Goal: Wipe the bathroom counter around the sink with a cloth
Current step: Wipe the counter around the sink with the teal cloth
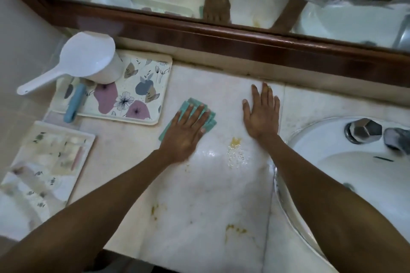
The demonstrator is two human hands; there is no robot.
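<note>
My left hand (185, 134) lies flat on a folded teal cloth (192, 103), pressing it onto the pale marble counter (206, 193) left of the sink. The cloth pokes out beyond my fingertips and at both sides of the hand. My right hand (260, 113) rests palm down on the bare counter, fingers spread, holding nothing, between the cloth and the white sink (328, 153). Water drops and a yellow stain (235, 150) sit on the counter between my two wrists. More yellow stains (235, 228) mark the counter nearer the front edge.
A flowered tray (142, 95) at the back left carries a white plastic scoop (86, 60) and a blue-handled brush (75, 102). Another tray (73, 139) with small items lies at the left. The chrome tap (363, 131) stands on the sink's rim. A wood-framed mirror (221, 35) runs along the back.
</note>
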